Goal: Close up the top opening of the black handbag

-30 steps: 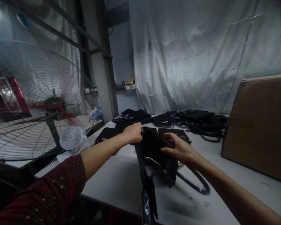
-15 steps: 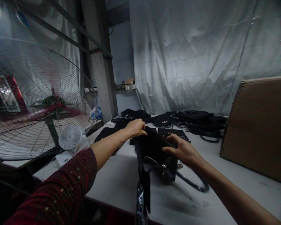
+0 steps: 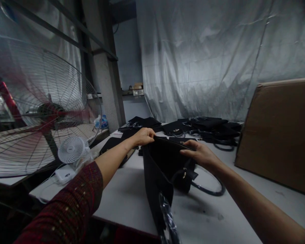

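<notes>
A black handbag (image 3: 156, 183) stands on the white table in front of me, its mouth facing me and its inside dark. My left hand (image 3: 145, 136) grips the bag's top rim at the far left corner, fingers closed over the edge. On the right part of the same rim, my right hand (image 3: 199, 153) pinches the edge between thumb and fingers. One plastic-wrapped handle (image 3: 169, 217) hangs down on the near side. Another handle (image 3: 210, 192) loops out to the right over the table. A small gold metal fitting (image 3: 184, 173) shows near the opening.
Several black bags (image 3: 208, 128) lie piled along the back of the table (image 3: 124, 193). A large cardboard box (image 3: 277, 135) stands at the right. At the left are a small white fan (image 3: 71, 149) and a big caged fan (image 3: 51, 112). A silver sheet (image 3: 193, 61) hangs behind.
The bag's near side has swung outward and its mouth looks wider. The near handle has shifted right. Both hands keep their hold on the rim, and my view has turned slightly right.
</notes>
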Motion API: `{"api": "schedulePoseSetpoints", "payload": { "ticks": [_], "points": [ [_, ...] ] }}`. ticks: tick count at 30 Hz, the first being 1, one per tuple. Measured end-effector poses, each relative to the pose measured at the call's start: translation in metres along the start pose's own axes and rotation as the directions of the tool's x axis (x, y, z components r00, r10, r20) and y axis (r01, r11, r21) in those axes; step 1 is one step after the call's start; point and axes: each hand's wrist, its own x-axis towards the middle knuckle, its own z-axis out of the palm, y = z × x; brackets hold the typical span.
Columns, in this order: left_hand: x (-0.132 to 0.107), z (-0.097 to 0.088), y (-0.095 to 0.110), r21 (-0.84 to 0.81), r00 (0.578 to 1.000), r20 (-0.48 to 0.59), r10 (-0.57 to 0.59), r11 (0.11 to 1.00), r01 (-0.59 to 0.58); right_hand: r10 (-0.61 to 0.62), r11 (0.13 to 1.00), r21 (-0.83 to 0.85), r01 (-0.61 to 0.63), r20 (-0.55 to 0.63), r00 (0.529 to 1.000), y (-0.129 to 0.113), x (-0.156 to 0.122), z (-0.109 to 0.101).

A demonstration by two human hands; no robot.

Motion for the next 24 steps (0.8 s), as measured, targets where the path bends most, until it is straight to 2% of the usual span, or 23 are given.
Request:
{"api": "schedulePoseSetpoints", "payload": {
  "ticks": [4,9,12,15,18,20,24],
  "points": [
    [-0.002,0.000,0.000,-0.059,0.999,-0.024,-0.035,0.998,0.034,0.028,0.999,0.043,-0.028,-0.011,1.000,0.003,0.008,-0.006],
    [-0.007,0.003,0.001,-0.052,0.995,-0.057,-0.085,0.995,0.082,0.018,0.998,0.053,-0.016,-0.022,1.000,0.005,0.015,-0.010],
    [-0.009,0.003,-0.001,-0.034,0.994,-0.071,-0.084,0.996,0.081,-0.020,1.000,0.018,0.020,-0.031,0.999,0.006,0.017,-0.016],
    [-0.009,0.002,-0.001,-0.002,0.998,-0.050,-0.049,0.999,0.049,-0.064,0.998,0.014,0.064,0.011,0.998,0.007,0.015,-0.021],
    [-0.008,-0.001,0.004,0.045,0.998,-0.042,0.052,0.998,-0.050,-0.076,0.996,0.059,0.071,0.098,0.992,0.006,0.009,-0.021],
    [-0.008,-0.002,0.011,0.118,0.982,-0.048,0.185,0.977,-0.178,-0.078,0.993,0.097,0.064,0.154,0.985,0.006,0.006,-0.019],
    [-0.005,0.005,0.037,0.244,0.885,0.071,0.460,0.852,-0.463,-0.092,0.990,0.120,0.070,0.186,0.978,0.003,0.001,-0.016]
  ]
}}
